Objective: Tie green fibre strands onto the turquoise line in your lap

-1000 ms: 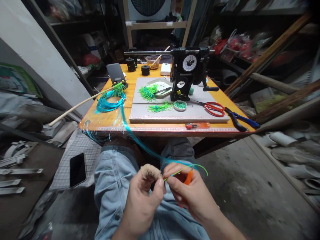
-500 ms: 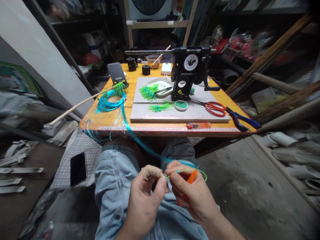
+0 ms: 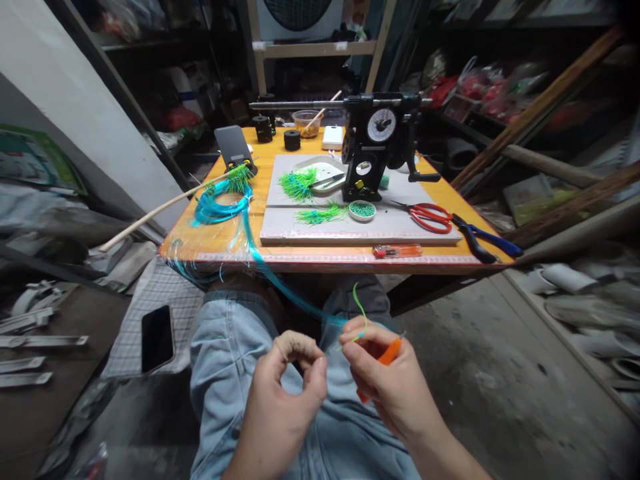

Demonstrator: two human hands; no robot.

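Note:
My left hand (image 3: 287,393) is closed in a pinch above my lap, its index finger wrapped in beige tape; whatever may be between the fingertips is too small to make out. A little to the right, my right hand (image 3: 387,373) pinches a short green line (image 3: 359,303) with a small blue knot on it, the free end curling upward. The same hand also grips a small orange-handled tool (image 3: 390,351), its far tip poking out above the knuckles. A bundle of blue strands (image 3: 280,287) runs from the table down behind my right hand.
On the orange table (image 3: 200,237) stands a black hand-crank machine (image 3: 367,153) with a dial. Around it lie green tufts (image 3: 297,185), a bead dish (image 3: 362,211), red-handled scissors (image 3: 433,218), pliers (image 3: 483,240) and an orange cutter (image 3: 397,251). A stick (image 3: 150,215) juts past the left edge.
The green line was stretched between both hands; now only the right hand holds it and its end stands up. My hands have moved slightly apart.

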